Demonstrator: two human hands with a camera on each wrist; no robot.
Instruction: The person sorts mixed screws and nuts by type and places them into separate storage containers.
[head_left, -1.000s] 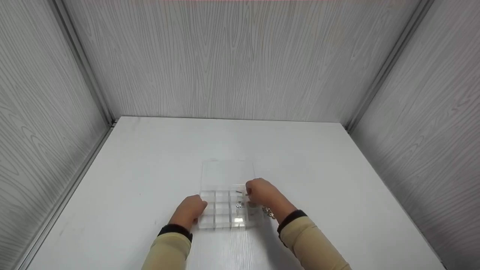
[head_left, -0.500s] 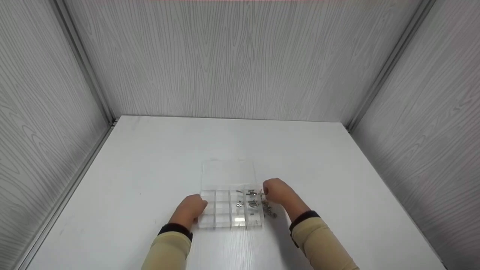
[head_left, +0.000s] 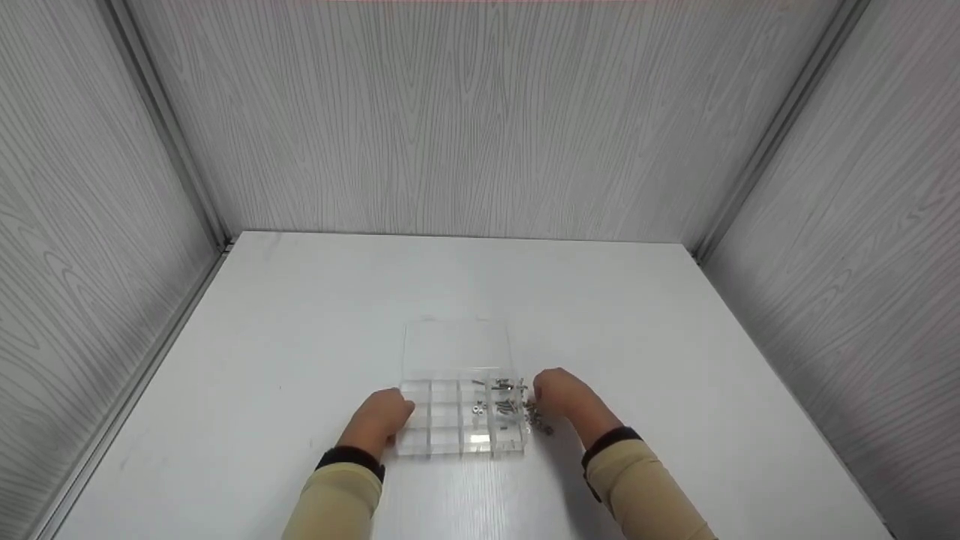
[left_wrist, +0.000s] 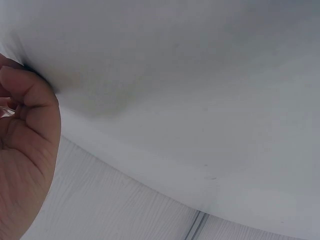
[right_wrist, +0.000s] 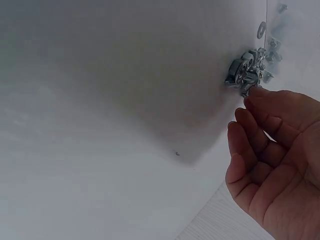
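Note:
A clear plastic compartment box [head_left: 445,454] lies on the white table with its clear lid [head_left: 456,345] folded open behind it. My left hand [head_left: 382,417] grips the box's left side with curled fingers; the left wrist view catches only part of that hand [left_wrist: 27,125]. Screws [head_left: 505,407] fill some right-hand compartments, and small nuts [head_left: 478,410] lie in the column beside them. Against the box's right side is a pile of loose nuts and screws [right_wrist: 248,70]. My right hand [right_wrist: 275,150] has its thumb and fingertips right at this pile, fingers bent; I cannot tell whether they pinch a screw.
A flat washer [right_wrist: 261,30] leans by the box wall beyond the pile. The white table [head_left: 637,360] is bounded by a grey wood-grain back panel [head_left: 465,120] and side panels. Several left compartments hold nothing visible.
My right hand has moved from over the box's right compartments out to the right, then slightly down to the loose pile. The right compartments' screws have come into view. The left hand has stayed put.

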